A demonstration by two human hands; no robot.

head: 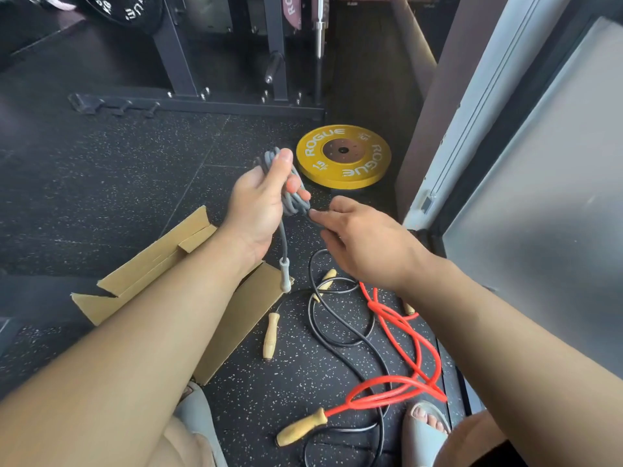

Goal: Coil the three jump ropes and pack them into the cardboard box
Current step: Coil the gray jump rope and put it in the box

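My left hand (263, 200) grips a coiled grey jump rope (294, 201), thumb pressed along the coil; one grey handle (285, 276) dangles below it. My right hand (364, 241) pinches the dark end of that rope at the coil's lower right. On the floor lie a black rope (340, 318) with wooden handles (271, 335) and a red rope (414, 362) with a wooden handle (301, 428), both loose and tangled together. An open cardboard box (236, 318) lies under my left forearm, partly hidden.
A yellow weight plate (344, 156) lies flat just beyond my hands. A black rack base (202, 104) and barbell stand behind it. A glass door and frame (505, 163) run along the right. My sandalled feet (424, 429) are at the bottom.
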